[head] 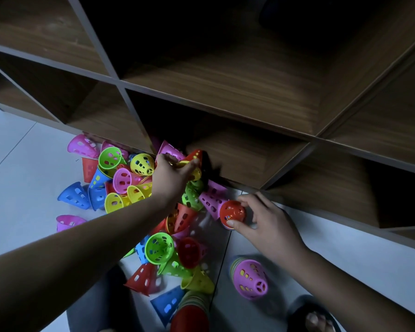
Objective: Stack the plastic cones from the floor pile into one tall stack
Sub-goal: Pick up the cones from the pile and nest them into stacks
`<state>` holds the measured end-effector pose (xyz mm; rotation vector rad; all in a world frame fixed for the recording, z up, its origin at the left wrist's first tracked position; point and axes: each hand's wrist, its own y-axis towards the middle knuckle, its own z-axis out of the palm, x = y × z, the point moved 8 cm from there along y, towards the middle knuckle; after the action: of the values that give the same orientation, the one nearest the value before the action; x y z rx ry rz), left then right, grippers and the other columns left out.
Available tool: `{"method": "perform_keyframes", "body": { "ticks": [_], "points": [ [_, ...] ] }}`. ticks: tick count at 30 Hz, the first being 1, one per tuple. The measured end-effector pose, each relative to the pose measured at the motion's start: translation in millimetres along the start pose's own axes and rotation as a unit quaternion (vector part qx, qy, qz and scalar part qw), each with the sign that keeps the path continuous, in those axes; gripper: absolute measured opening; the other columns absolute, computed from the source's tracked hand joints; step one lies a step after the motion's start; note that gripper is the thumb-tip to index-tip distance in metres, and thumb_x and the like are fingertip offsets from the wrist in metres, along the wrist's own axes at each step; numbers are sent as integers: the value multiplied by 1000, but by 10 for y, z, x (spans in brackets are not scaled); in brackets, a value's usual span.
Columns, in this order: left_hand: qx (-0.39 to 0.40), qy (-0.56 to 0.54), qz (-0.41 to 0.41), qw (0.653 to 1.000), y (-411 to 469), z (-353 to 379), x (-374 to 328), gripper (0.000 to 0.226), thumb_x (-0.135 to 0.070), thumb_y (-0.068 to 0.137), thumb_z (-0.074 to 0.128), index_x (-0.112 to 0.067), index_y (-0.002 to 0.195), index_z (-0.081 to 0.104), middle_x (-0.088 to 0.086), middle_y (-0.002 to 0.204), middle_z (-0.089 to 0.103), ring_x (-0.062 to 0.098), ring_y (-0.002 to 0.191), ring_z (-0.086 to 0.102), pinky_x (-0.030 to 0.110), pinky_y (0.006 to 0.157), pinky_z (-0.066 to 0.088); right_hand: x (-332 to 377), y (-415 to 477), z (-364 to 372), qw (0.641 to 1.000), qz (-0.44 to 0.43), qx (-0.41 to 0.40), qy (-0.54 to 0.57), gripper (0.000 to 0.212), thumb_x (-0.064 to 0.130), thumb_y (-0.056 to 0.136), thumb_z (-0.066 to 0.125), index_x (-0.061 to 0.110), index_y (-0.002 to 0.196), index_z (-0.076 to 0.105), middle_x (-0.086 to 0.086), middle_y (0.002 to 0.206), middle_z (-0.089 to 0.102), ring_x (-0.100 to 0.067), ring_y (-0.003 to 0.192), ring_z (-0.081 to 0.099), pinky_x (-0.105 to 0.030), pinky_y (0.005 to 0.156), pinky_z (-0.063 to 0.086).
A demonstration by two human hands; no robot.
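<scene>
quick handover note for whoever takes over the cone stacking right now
Left hand: closed on a yellow cone at the pile's far edge, by the shelf.
Right hand: gripping a red cone on the floor.
Done: a pink-topped stack by the right forearm; a red-topped stack at the bottom edge.
Left: most cones still loose; stacks not merged.

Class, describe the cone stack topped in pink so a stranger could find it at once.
Start at the wooden shelf unit and come down to the pale floor right of the loose cone pile. Under the right forearm stands a short stack, alone, its pink top cone pointing up.
</scene>
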<state>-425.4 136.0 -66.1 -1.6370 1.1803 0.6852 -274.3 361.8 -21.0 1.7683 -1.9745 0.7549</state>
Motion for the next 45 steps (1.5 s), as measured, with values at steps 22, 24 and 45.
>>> {"method": "perform_keyframes", "body": {
  "ticks": [22, 24, 45],
  "points": [
    [282, -152, -16, 947, -806, 510, -144, 24, -12, 98, 72, -12, 116, 56, 5, 82, 70, 25, 80, 68, 31, 68, 54, -144, 198, -26, 930, 138, -12, 339, 40, 40, 84, 85, 42, 119, 66, 8, 105, 72, -14, 94, 72, -23, 70, 51],
    [295, -119, 4, 948, -799, 517, -172, 24, -13, 101, 70, -12, 120, 56, -2, 79, 73, 19, 78, 71, 34, 71, 55, -166, 179, -39, 941, 138, -15, 309, 33, 37, 87, 83, 42, 114, 66, 10, 100, 72, -13, 89, 72, -25, 67, 54],
    [-45, 326, 234, 915, 198, -346, -272, 49, -23, 93, 76, -17, 138, 57, 10, 142, 51, 35, 131, 49, 45, 103, 51, -138, 20, -482, 992, 76, -62, 84, 39, 41, 83, 85, 38, 117, 66, 21, 108, 63, 6, 86, 64, -13, 68, 53]
  ]
}}
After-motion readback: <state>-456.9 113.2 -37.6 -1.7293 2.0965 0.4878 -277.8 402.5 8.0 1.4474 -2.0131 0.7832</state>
